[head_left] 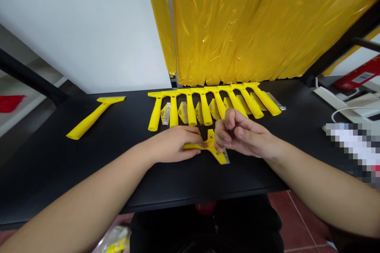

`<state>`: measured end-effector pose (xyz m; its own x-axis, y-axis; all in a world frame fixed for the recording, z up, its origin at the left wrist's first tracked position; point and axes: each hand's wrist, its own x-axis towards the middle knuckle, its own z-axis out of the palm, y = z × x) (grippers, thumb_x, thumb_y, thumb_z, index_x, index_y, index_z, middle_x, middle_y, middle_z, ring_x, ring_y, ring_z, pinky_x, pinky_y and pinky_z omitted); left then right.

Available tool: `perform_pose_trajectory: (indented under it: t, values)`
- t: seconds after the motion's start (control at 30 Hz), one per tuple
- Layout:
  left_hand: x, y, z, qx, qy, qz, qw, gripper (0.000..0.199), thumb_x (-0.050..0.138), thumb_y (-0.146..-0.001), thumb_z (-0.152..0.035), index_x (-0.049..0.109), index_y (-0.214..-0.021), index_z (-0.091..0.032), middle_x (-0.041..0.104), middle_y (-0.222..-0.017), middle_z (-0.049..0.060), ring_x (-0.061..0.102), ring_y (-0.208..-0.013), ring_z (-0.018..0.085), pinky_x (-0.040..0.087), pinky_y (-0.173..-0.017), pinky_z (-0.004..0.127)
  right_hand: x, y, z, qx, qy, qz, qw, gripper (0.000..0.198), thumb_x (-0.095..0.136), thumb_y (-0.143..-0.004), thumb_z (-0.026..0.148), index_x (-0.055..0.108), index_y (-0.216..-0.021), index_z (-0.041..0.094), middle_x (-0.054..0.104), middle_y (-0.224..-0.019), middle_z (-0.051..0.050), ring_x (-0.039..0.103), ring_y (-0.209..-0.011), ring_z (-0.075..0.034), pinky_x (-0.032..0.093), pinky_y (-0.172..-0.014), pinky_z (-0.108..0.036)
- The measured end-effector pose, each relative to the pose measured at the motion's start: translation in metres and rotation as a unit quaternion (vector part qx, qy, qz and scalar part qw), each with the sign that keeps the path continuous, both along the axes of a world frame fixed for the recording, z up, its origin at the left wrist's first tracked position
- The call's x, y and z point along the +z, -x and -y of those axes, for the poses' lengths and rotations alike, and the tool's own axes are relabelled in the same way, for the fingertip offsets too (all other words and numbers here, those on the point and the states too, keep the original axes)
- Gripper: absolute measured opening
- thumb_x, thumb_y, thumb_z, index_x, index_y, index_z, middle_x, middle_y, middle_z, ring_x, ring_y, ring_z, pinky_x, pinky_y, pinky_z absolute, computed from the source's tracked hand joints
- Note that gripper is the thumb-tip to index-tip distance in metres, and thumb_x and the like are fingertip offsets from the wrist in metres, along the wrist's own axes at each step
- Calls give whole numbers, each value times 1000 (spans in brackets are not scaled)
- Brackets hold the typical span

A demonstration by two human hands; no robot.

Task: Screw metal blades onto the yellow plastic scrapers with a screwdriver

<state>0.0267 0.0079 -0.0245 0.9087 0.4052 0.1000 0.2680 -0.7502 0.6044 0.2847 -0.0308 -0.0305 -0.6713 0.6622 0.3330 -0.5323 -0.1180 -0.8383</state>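
My left hand (178, 144) is wrapped around the handle of a yellow scraper (218, 155), which lies on the black tabletop with its blade end pointing right. A strip of metal blade shows along that end. Over the blade end, my right hand (243, 134) has its fingers curled in. Whether something small is between them, or whether they touch the scraper, I cannot make out. Just behind my hands stands a row of several yellow scraper handles (204, 106), with yellow clamp plates and metal blades (183, 112) lying between them.
A single yellow scraper handle (89, 120) lies apart at the left of the black table (97, 166). Yellow plastic sheeting (237, 27) and a white panel (103, 27) rise behind. On the right are a white frame (338, 102), a cable and a red package (359, 73).
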Motion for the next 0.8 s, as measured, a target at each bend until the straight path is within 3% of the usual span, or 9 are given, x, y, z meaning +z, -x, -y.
perform_pose_trajectory:
  t: [0.07, 0.13, 0.23, 0.33, 0.6, 0.8]
  values:
    - [0, 0, 0, -1, 2, -2, 1000, 21, 66, -99, -18, 79, -116, -22, 72, -108, 7, 72, -93, 18, 58, -83, 29, 0, 0, -1, -8, -2, 8, 1000, 18, 59, -108, 36, 65, -102, 20, 57, -98, -3, 59, -87, -16, 53, -83, -37]
    - [0, 0, 0, 1, 3, -6, 1000, 21, 66, -99, -18, 78, -117, -21, 72, -109, 7, 72, -93, 18, 58, -84, 29, 0, 0, -2, -6, -3, 22, 1000, 34, 52, -111, 41, 70, -95, 17, 58, -86, -2, 60, -76, -15, 53, -81, -37]
    - [-1, 1, 0, 0, -1, -9, 1000, 22, 66, -100, -18, 77, -119, -20, 72, -110, 8, 72, -94, 18, 57, -84, 28, 1, 0, -2, 13, 21, 32, 999, 45, 42, -113, 53, 68, -99, 19, 41, -57, 8, 38, -52, -11, 49, -72, -33]
    - [-2, 3, -2, -2, -1, -4, 1000, 22, 66, -101, -20, 77, -119, -19, 72, -109, 8, 72, -95, 18, 57, -85, 28, 3, 0, -2, 0, 42, 16, 999, 41, 55, -104, 65, 59, -108, 25, 37, -63, 10, 32, -55, -11, 46, -69, -32]
    - [-3, 11, -7, -4, 15, 2, 1000, 26, 64, -103, -24, 76, -126, -23, 72, -109, 7, 70, -99, 19, 57, -90, 32, 13, -9, -12, -101, 56, -29, 993, 34, 71, -97, 57, 53, -102, 28, 33, -66, 9, 29, -56, -12, 38, -62, -27]
    - [-4, 11, -6, 1, 9, 7, 1000, 25, 65, -103, -26, 76, -125, -24, 72, -110, 8, 71, -99, 19, 58, -89, 32, 8, -8, -13, -89, 71, 4, 994, 31, 67, -100, 52, 51, -96, 26, 38, -68, 8, 32, -58, -12, 36, -62, -27]
